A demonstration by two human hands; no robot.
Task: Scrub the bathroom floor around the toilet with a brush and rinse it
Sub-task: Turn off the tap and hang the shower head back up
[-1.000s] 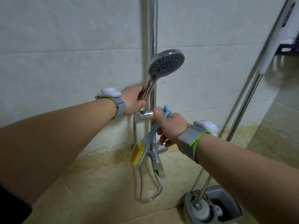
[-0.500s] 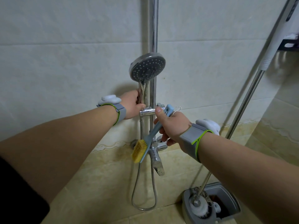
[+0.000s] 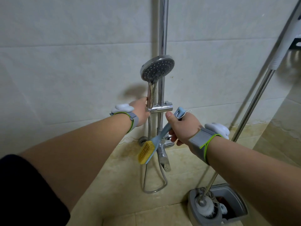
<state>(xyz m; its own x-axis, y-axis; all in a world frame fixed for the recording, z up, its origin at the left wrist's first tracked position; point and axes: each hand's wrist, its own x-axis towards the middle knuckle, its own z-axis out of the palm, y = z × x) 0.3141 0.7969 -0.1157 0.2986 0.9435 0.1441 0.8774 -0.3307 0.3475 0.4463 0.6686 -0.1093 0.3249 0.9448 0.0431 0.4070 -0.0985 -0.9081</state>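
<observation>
Pale tiled wall [image 3: 65, 70], chrome shower rail [image 3: 162, 30], beige floor [image 3: 146, 216]

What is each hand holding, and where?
The right hand grips the brush near its handle end; left hand holds the shower head low on its handle.

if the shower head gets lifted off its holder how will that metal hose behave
Probably floppy: the hose hangs in a slack loop below the tap, so it should trail and swing. The shower head, gripped by the left hand, looks like smooth chrome, likely slippery when wet. The right hand holds the brush.
</observation>
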